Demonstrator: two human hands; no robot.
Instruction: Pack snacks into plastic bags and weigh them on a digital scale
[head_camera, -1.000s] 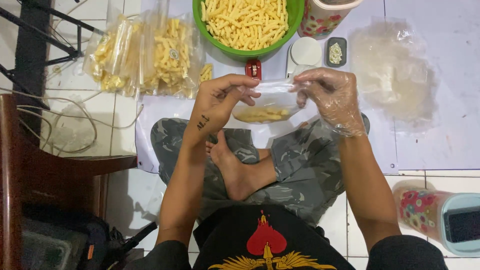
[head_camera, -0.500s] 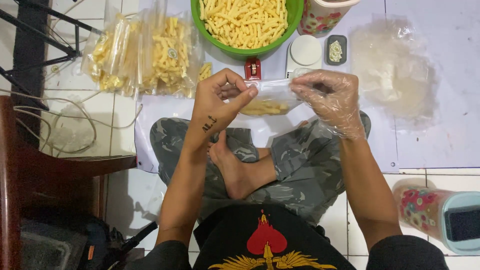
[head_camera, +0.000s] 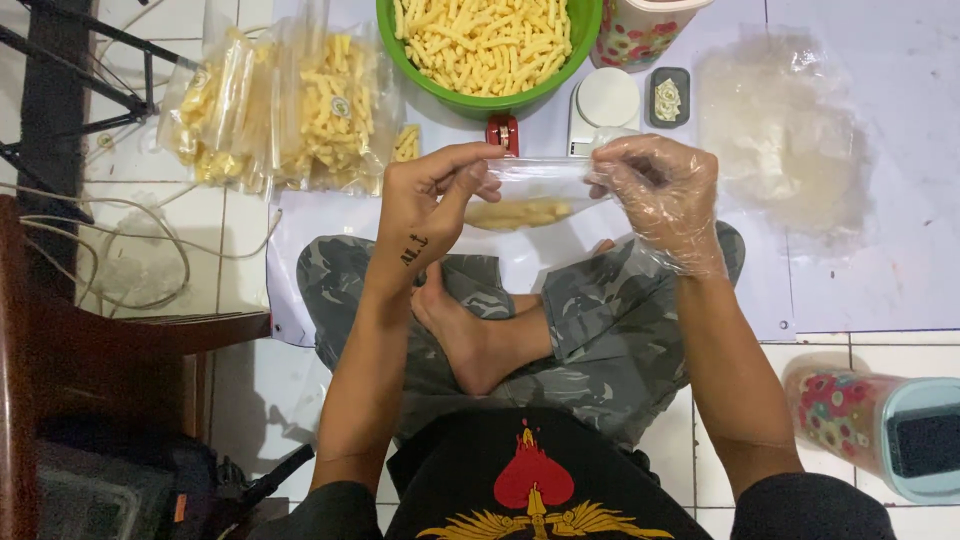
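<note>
A person sits cross-legged on a white tiled floor (head_camera: 860, 340) and holds a small clear plastic bag with a few yellow stick snacks inside (head_camera: 525, 200) stretched between both hands, above the lap. The bare left hand (head_camera: 425, 205) pinches the bag's left upper edge between thumb and fingers, a narrow grip closed on the plastic. The right hand, covered by a thin transparent plastic glove (head_camera: 660, 195), pinches the right upper edge in the same closed grip. The bag hangs level between the two grips, its top edge pulled taut, and the snacks lie in a low heap along its bottom, nearer the left hand than the right.

Just beyond the bag, on a white sheet spread over the floor (head_camera: 830, 290), stands a round green plastic bowl heaped with yellow stick snacks (head_camera: 487, 45). A small red object (head_camera: 503, 132) lies between the bowl and the bag. A white round-topped kitchen scale (head_camera: 605, 100) sits just right of it. Left of the bowl lie several filled clear bags of the same snacks (head_camera: 290, 110). To the far right rests a loose pile of empty clear bags (head_camera: 780, 130).
</note>
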